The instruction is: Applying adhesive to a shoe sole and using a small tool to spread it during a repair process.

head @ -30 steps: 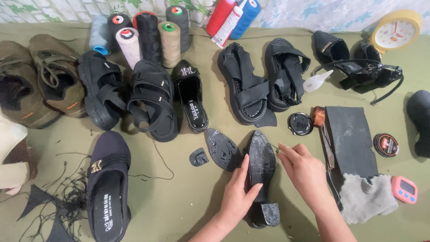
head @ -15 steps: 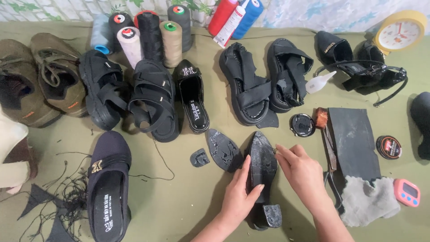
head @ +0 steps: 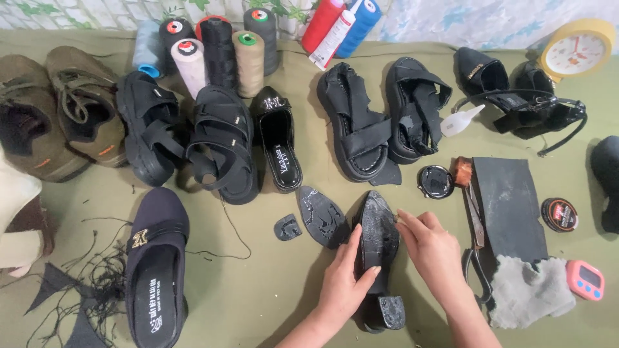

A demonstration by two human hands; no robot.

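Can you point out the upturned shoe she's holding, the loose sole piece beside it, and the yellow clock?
upturned shoe (head: pixel 377 232), head view, on its black sole.
loose sole piece (head: pixel 321 216), head view, on its middle.
yellow clock (head: pixel 576 51), head view, on its white face.
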